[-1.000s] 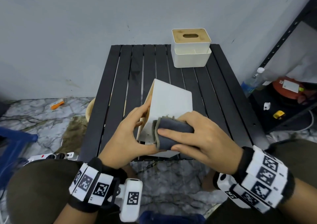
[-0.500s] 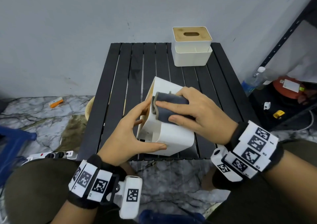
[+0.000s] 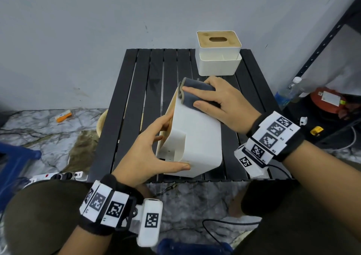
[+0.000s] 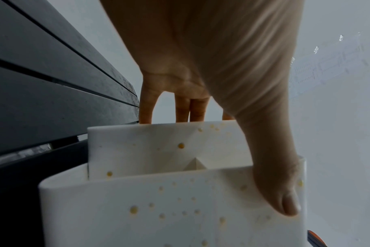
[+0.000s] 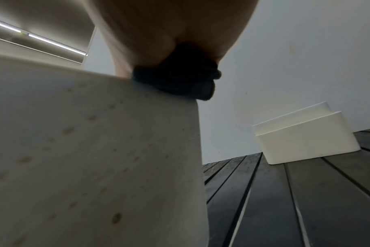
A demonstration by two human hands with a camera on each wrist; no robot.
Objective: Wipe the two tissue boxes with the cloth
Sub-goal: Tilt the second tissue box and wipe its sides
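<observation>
A white tissue box (image 3: 199, 137) (image 4: 169, 208) (image 5: 84, 158) lies tipped on its side near the front of the black slatted table (image 3: 136, 98). My left hand (image 3: 148, 149) (image 4: 211, 66) grips it, thumb on the near white end and fingers on the wooden lid side. My right hand (image 3: 224, 102) (image 5: 169, 25) holds a folded dark grey cloth (image 3: 189, 97) (image 5: 180, 81) and presses it on the box's far upper edge. A second white tissue box (image 3: 216, 67) (image 5: 306, 142) with a wooden slotted lid stands upright at the table's back right, untouched.
A grey wall rises right behind the table. To the right stands a black metal shelf (image 3: 322, 45) with a water bottle (image 3: 287, 94) and a red object (image 3: 328, 100) beside it. A power strip (image 3: 58, 176) and a blue object (image 3: 11, 161) lie on the floor at left.
My right hand has slid the cloth along the box's upturned face, from its near end to its far upper edge. The left hand keeps its grip on the box.
</observation>
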